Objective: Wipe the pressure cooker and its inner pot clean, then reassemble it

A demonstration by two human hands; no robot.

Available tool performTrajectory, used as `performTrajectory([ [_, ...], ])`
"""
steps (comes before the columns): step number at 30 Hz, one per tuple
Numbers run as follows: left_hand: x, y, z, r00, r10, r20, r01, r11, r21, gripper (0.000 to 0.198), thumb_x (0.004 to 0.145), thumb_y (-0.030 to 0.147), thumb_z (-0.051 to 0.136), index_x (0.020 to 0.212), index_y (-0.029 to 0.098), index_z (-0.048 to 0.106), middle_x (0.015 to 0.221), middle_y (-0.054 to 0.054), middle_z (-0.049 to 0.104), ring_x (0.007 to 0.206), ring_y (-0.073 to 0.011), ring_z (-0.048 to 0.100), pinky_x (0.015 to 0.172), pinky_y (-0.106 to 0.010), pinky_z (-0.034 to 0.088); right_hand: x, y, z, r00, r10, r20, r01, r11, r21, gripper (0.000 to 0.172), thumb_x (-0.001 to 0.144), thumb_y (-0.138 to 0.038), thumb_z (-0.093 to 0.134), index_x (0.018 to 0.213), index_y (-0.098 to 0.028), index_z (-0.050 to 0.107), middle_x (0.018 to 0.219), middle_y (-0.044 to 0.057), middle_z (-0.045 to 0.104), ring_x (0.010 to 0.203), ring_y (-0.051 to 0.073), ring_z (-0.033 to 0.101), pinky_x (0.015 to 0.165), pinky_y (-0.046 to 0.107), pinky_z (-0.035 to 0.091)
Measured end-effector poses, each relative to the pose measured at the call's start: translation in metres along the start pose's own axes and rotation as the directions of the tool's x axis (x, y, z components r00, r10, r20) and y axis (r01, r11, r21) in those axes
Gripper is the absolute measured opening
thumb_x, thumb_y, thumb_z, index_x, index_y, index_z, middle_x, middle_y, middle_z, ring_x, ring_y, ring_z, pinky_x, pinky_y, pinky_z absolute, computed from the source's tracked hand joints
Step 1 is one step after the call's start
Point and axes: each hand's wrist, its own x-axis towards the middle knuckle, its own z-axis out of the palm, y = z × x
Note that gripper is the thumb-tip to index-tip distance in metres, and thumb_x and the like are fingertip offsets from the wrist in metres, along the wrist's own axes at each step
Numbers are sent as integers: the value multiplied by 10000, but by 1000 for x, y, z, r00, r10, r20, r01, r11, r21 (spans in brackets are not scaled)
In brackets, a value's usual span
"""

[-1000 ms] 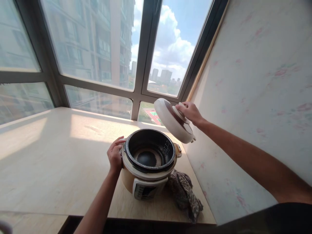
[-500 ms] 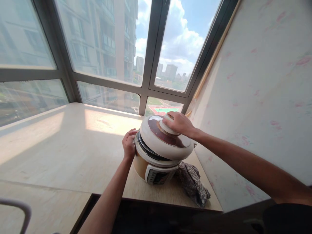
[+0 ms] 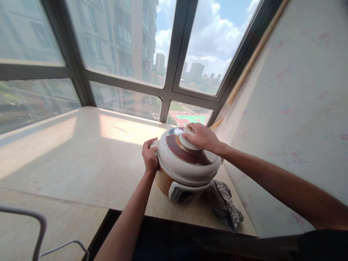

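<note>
An electric pressure cooker [image 3: 164, 180] with a gold-brown body and a dark control panel stands on the stone ledge. Its white lid [image 3: 174, 161], with a dark red ring on top, sits down on the body, and no gap shows between them at the front. My right hand [image 3: 202, 137] is closed around the lid's white knob handle [image 3: 186, 142]. On the cooker's left, my left hand [image 3: 150, 156] grips the side handle [image 3: 154, 144], its fingers partly hidden behind it.
A crumpled patterned cloth [image 3: 225, 204] lies right of the cooker, near the ledge's front edge. Window frames [image 3: 168, 76] rise behind, and a flowered wall [image 3: 293, 119] bounds the right. A pale curved tube [image 3: 40, 232] pokes in at lower left.
The lid was tilted with the black inner rim showing; now it has come down level onto the cooker. Both hands keep their holds. The view has shifted slightly.
</note>
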Motion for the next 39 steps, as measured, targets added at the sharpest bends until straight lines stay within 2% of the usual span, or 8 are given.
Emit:
performTrajectory([
  [11,3,-5,0,1000,27,-2,-28,999,-20,291,715,265,587,988,174,633,1087,-101,710,966,-220,663,877,-348,504,7,-2,1,1000,4,-16,-3,999,43,341,880,-520,612,1032,-220,666,1066,97,692,931,250,624,742,308,436],
  [22,5,-2,1,997,75,-9,-75,997,17,311,675,240,572,978,177,597,1064,-110,713,1006,-246,659,933,-392,492,-13,9,0,996,-57,-64,63,994,89,318,909,-511,585,1025,-218,629,1042,86,675,936,245,618,778,327,448],
  [31,5,-3,1,997,82,-2,-82,995,63,305,680,243,551,977,179,582,1074,-110,700,996,-248,659,918,-392,492,-18,7,0,995,-70,-69,72,997,30,337,944,-508,562,1096,-213,627,1099,117,666,978,270,628,783,342,467],
  [39,5,0,1,997,83,-10,-82,994,71,290,668,259,558,945,182,594,1049,-99,715,962,-239,665,893,-379,498,-19,16,-1,978,-200,-53,203,978,50,350,954,-497,551,1124,-202,632,1075,106,659,1011,266,613,840,341,451],
])
